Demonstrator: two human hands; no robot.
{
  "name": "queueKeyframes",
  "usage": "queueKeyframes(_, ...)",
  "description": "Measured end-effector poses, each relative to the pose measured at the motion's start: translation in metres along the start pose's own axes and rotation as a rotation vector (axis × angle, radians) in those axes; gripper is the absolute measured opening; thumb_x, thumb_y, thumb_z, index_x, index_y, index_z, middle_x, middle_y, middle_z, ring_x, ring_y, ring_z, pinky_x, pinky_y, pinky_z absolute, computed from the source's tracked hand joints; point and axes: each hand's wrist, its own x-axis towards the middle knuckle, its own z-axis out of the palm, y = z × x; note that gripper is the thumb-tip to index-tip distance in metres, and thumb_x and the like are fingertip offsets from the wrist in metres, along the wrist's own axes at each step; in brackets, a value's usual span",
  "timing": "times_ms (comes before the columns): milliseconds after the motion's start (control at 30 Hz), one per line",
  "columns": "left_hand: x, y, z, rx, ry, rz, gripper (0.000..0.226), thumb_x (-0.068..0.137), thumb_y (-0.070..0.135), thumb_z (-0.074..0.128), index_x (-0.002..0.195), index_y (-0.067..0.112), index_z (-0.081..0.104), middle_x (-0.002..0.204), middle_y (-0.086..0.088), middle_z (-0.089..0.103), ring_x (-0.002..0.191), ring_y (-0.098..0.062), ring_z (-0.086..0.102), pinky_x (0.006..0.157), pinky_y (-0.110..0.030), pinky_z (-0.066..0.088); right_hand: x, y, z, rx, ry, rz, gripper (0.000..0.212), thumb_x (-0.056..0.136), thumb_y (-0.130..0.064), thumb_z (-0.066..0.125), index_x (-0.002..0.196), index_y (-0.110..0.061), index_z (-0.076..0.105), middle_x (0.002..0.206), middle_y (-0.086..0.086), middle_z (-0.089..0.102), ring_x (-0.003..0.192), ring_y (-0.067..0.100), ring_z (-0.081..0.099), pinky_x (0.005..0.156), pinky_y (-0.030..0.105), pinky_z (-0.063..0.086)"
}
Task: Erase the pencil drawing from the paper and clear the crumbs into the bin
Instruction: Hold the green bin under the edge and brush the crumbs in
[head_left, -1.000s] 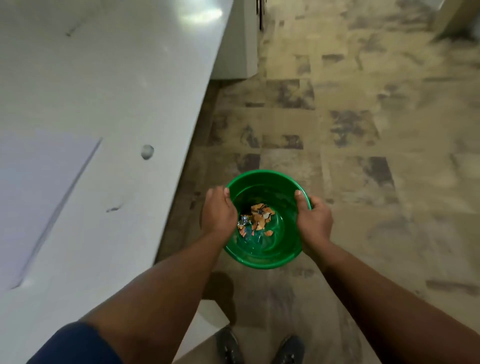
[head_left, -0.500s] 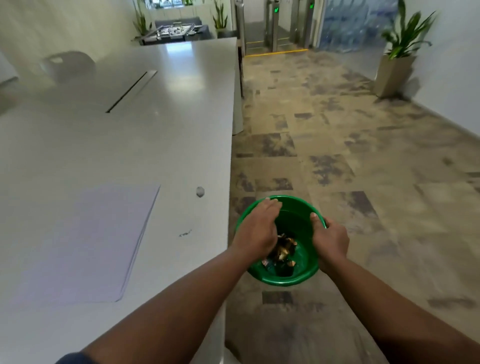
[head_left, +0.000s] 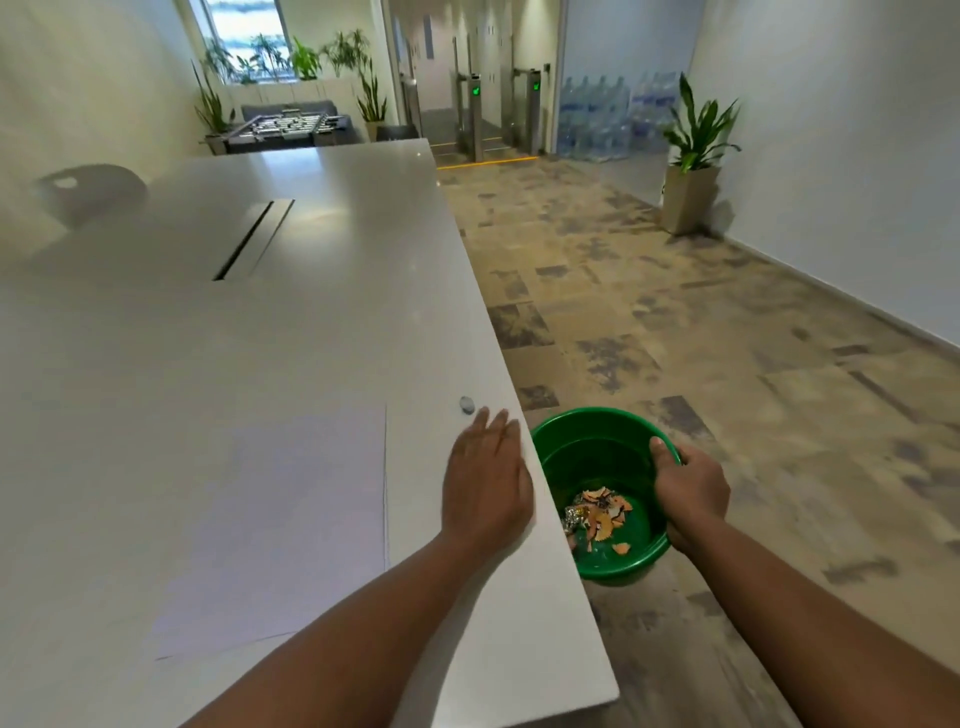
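Observation:
A white sheet of paper (head_left: 270, 525) lies flat on the white table (head_left: 260, 322), with no drawing that I can make out. My left hand (head_left: 485, 483) lies flat and open on the table near its right edge, just right of the paper. My right hand (head_left: 688, 493) grips the right rim of a green round bin (head_left: 592, 452), held beside and below the table edge. Orange shavings and a bit of foil (head_left: 597, 514) lie in the bin's bottom. A small grey eraser (head_left: 466, 404) sits on the table just beyond my left fingertips.
A long cable slot (head_left: 244, 241) runs down the table's middle, and a grey chair back (head_left: 88, 189) stands at its far left. A potted plant (head_left: 693, 156) stands by the right wall on the patterned floor. Turnstile gates (head_left: 493, 114) close the far end.
My left hand has let go of the bin's rim and moved up onto the table edge. The bin has risen from near the floor to beside the table, and my view has lifted.

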Motion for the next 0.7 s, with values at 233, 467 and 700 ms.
queueKeyframes(233,-0.032,-0.002,-0.009,0.143,-0.206,-0.377,0.087,0.1,0.064,0.015,0.159,0.006,-0.011,0.167,-0.015,-0.024,0.153,-0.03,-0.027,0.126,-0.045,-0.009,-0.014,0.008,0.008,-0.005,-0.039,-0.003,0.036,0.104,-0.047,0.059,0.105,-0.014,0.074,0.086,0.01,0.07,0.082,0.032,0.064,0.076,0.043,0.054)
queueKeyframes(467,-0.033,0.007,-0.006,0.142,-0.399,-0.254,0.08,0.103,0.059,0.009,0.162,0.008,-0.003,0.17,-0.012,-0.009,0.157,-0.026,-0.01,0.127,-0.042,0.0,-0.019,0.006,0.008,0.029,-0.103,-0.054,0.037,0.105,-0.044,0.058,0.114,-0.013,0.075,0.091,0.01,0.071,0.085,0.032,0.065,0.073,0.038,0.049)
queueKeyframes(700,-0.028,0.03,0.005,0.162,-0.42,-0.076,0.075,0.104,0.057,0.007,0.163,0.012,-0.001,0.171,-0.008,-0.006,0.157,-0.021,-0.013,0.126,-0.039,-0.01,-0.022,0.002,0.004,0.048,-0.15,-0.079,0.033,0.106,-0.042,0.058,0.112,-0.014,0.074,0.083,0.002,0.065,0.079,0.027,0.06,0.071,0.036,0.043)
